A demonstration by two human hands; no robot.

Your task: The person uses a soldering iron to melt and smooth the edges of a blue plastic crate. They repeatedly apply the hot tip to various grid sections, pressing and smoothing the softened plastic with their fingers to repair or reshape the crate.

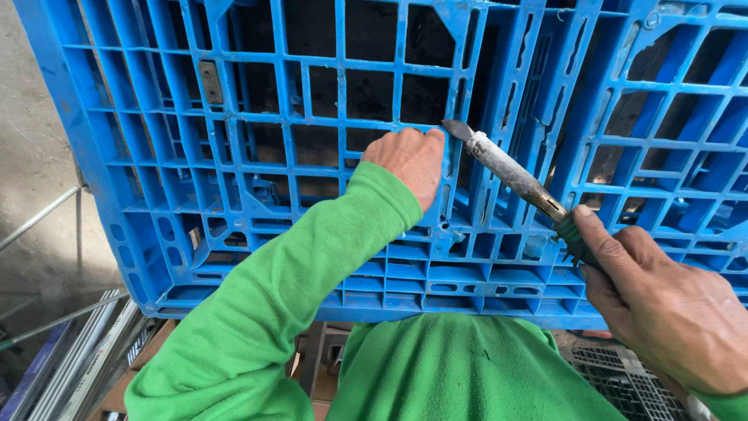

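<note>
- two bare hands are working against a blue plastic pallet [234, 156] that is standing tilted on its edge in front of me, its grid of ribs facing the camera.
- my left hand [409, 162], in a green sleeve [312, 265], is gripping a rib near the middle of the pallet, fingers curling into an opening of the grid.
- my right hand [670, 312] is clenching the green handle of a soldering iron [514, 179], near the pallet's lower right part.
- i am seeing the iron's greyish metal shaft slanting up and to the left, its flat tip touching a blue rib just beside the left hand's knuckles.
- i am also seeing a small metal plate [209, 82] sitting on a rib near the pallet's upper left.
- metal rods [70, 351] are lying below the pallet's lower left corner, and a dark wire grid [623, 382] is showing below its lower right edge.
</note>
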